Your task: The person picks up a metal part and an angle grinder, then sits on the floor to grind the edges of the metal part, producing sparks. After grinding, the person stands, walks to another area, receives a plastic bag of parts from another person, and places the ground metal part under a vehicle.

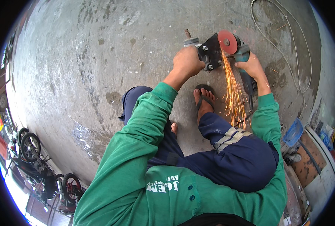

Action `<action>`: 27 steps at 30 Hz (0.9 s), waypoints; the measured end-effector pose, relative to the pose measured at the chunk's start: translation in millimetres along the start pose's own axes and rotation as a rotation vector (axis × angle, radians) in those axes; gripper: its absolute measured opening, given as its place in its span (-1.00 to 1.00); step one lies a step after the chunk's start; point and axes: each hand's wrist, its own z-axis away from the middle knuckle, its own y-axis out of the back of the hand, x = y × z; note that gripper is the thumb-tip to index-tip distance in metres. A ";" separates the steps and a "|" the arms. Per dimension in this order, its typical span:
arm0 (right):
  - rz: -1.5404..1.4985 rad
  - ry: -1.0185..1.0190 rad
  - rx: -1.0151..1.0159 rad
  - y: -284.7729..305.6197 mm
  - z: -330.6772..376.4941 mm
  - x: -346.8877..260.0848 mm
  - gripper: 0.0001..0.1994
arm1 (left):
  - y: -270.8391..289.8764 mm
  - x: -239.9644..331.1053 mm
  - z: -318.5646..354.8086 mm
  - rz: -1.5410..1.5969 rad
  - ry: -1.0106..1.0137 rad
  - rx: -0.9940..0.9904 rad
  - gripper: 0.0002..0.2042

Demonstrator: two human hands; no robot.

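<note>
My left hand [189, 61] is closed around a metal part with a black plate [213, 52] that carries several shiny bolts; a rusty stub [187, 34] sticks out at its far end. In my right hand [253, 67] is a teal and black angle grinder [242, 55], gripped by its body. Its red disc [228, 42] meets the right edge of the black plate. A stream of orange sparks [232, 90] sprays from there toward me, past my sandalled foot [205, 98]. My left palm hides part of the metal piece.
A pale cable [294, 49] loops over the concrete floor [80, 67] at the far right. At the lower right are a blue plastic basket [294, 132] and a worn panel [313, 158]. Parked motorcycles [35, 165] stand at the left.
</note>
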 end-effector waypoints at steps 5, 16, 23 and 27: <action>0.021 0.015 0.010 -0.5 -18.1 -14.0 -0.43 | -1.1 -5.2 -2.8 -0.020 0.010 0.053 -0.69; 0.047 0.004 -0.017 2.6 -8.1 -7.9 -0.45 | -2.6 -4.8 -3.2 -0.013 -0.009 0.043 -0.69; 0.039 0.001 -0.029 0.9 -6.4 -2.6 -0.45 | -1.0 -3.8 -2.8 -0.013 0.002 0.042 -0.68; 0.056 -0.026 -0.013 1.4 -4.2 0.8 -0.45 | -0.5 -2.7 -1.7 -0.002 -0.002 0.041 -0.68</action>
